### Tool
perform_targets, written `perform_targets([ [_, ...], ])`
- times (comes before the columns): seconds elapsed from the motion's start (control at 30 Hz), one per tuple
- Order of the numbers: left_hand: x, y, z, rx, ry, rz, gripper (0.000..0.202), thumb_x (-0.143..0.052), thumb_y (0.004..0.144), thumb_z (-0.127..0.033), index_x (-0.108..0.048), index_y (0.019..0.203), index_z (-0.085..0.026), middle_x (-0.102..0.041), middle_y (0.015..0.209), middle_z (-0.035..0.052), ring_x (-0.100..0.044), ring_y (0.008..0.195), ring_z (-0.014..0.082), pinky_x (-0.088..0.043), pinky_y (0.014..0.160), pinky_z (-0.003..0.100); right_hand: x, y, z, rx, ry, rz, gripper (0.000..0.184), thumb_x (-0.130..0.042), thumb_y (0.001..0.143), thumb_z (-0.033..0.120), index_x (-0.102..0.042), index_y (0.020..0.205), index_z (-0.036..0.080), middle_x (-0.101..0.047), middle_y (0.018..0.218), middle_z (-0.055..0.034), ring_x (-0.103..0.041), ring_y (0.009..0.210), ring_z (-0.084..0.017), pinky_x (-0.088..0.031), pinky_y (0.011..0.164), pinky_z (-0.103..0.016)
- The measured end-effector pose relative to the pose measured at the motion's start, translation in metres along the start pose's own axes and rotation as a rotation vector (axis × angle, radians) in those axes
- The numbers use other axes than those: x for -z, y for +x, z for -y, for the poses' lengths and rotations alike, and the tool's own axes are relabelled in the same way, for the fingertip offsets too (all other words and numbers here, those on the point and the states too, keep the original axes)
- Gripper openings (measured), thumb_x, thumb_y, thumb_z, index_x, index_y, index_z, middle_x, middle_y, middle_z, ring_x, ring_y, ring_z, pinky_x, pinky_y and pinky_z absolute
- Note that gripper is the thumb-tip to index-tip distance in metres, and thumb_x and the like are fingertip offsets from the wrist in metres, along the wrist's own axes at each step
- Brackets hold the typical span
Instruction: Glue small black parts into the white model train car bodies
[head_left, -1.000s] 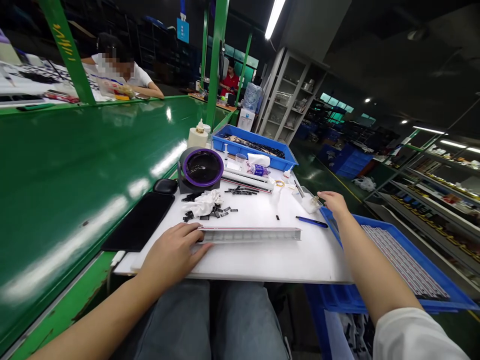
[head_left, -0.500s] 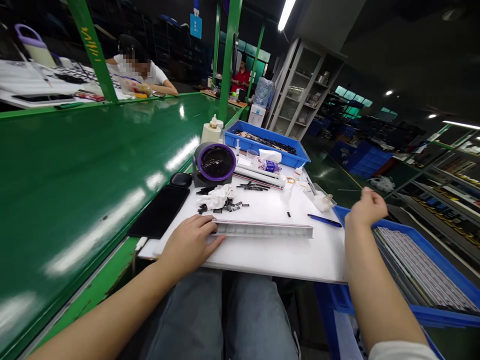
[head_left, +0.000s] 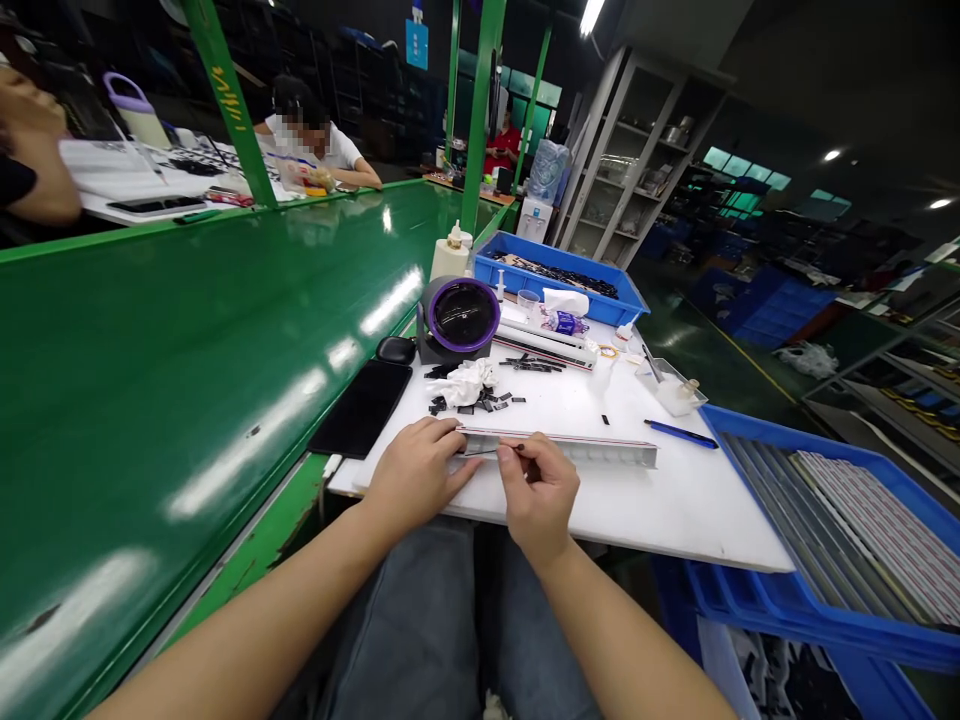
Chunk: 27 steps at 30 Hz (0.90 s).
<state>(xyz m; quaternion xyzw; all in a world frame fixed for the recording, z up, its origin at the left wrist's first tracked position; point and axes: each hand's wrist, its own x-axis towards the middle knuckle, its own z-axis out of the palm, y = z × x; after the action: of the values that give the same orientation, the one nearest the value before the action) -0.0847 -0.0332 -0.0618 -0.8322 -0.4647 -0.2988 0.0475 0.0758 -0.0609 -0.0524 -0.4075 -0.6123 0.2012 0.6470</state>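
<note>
My left hand (head_left: pixel 420 465) grips the left end of a long silver channel strip (head_left: pixel 611 453), which lies across the front of the white table. A thin red line runs along the strip's upper edge. My right hand (head_left: pixel 541 490) is closed in a pinch on a thin dark stick (head_left: pixel 486 452) held at the strip's near face; its exact kind I cannot make out. Behind the strip are a crumpled white tissue (head_left: pixel 466 383) and small black pieces (head_left: pixel 495 403). To the right lies a blue pen (head_left: pixel 681 434) near a clear dish (head_left: pixel 677 392).
A dark tablet-like slab (head_left: pixel 364 408) and a purple-ringed round device (head_left: pixel 463 315) stand left. At the back is a blue bin (head_left: pixel 559 290); another blue bin (head_left: pixel 757 425) holding strips sits right. A green conveyor (head_left: pixel 247 330) runs alongside. Co-workers sit beyond it.
My right hand has come from above the right-hand bin to the middle of the strip, with the thin stick pinched in it. My left hand stays on the strip's left end. The view has shifted.
</note>
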Motion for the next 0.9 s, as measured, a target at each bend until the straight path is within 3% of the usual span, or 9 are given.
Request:
perform_targets([
  [0.4,0.000,0.000,0.001,0.013,0.002,0.037,0.026,-0.055,0.090,-0.039,-0.066,0.086,-0.016,-0.068,0.104,0.0111,-0.061,0.095,0.0252,-0.051,0.087,0.043,-0.007,0.000,-0.007,0.026,-0.045,0.047,0.007,-0.064,0.084,0.022,-0.070,0.087,0.023,-0.056,0.065,0.0017,-0.047,0.059,-0.012,-0.041,0.056,-0.028],
  [0.57,0.000,0.000,0.001,-0.005,0.018,0.005,0.024,-0.058,0.089,-0.040,-0.066,0.085,-0.018,-0.068,0.101,0.0102,-0.062,0.094,0.0249,-0.052,0.086,0.042,0.005,0.004,0.011,0.017,0.030,-0.114,0.007,-0.064,0.085,0.024,-0.070,0.087,0.023,-0.057,0.070,-0.0002,-0.050,0.063,-0.013,-0.040,0.055,-0.027],
  [0.73,0.000,0.000,0.001,0.010,0.019,0.013,0.025,-0.058,0.088,-0.041,-0.066,0.084,-0.018,-0.069,0.103,0.0102,-0.062,0.096,0.0258,-0.052,0.087,0.042,0.055,0.028,0.023,0.159,-0.054,-0.336,0.009,-0.069,0.081,0.031,-0.068,0.085,0.023,-0.052,0.069,0.0002,-0.048,0.057,-0.013,-0.039,0.051,-0.029],
  [0.83,0.000,0.000,0.002,0.000,0.016,0.001,0.025,-0.057,0.089,-0.041,-0.066,0.084,-0.018,-0.069,0.104,0.0101,-0.062,0.096,0.0261,-0.051,0.087,0.042,0.109,0.072,0.000,0.225,-0.331,-0.594,0.024,-0.066,0.081,0.045,-0.062,0.083,0.022,-0.052,0.071,-0.0011,-0.050,0.059,-0.015,-0.045,0.055,-0.033],
  [0.9,-0.001,0.000,0.003,-0.010,0.011,-0.021,0.024,-0.057,0.089,-0.040,-0.067,0.084,-0.019,-0.069,0.104,0.0101,-0.062,0.096,0.0261,-0.051,0.087,0.042,0.150,0.111,-0.024,0.102,-0.524,-0.632,0.036,-0.055,0.085,0.055,-0.060,0.086,0.020,-0.054,0.078,-0.0042,-0.054,0.068,-0.018,-0.047,0.061,-0.035],
])
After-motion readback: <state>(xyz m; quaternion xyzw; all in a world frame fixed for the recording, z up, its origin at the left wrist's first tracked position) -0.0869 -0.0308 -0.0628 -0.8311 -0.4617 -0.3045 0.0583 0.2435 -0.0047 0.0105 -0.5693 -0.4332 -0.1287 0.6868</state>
